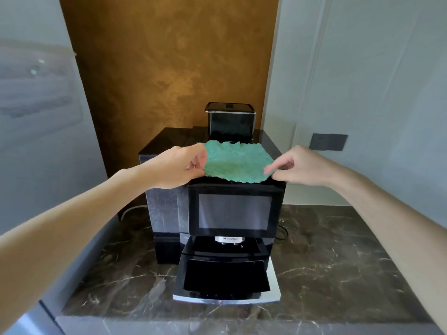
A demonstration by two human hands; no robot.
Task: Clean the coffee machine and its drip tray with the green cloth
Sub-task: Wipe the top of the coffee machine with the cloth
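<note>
On top of the coffee machine [217, 189] lies the green cloth [235, 162], spread flat; left hand [180, 165] pinches its left edge, right hand [298, 166] its right corner, likely for a broad wipe. Drip tray [226, 278] sits below, untouched.

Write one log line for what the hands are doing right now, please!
left hand: pinches green cloth | right hand: pinches green cloth | green cloth: spread over coffee machine top | drip tray: untouched
</note>
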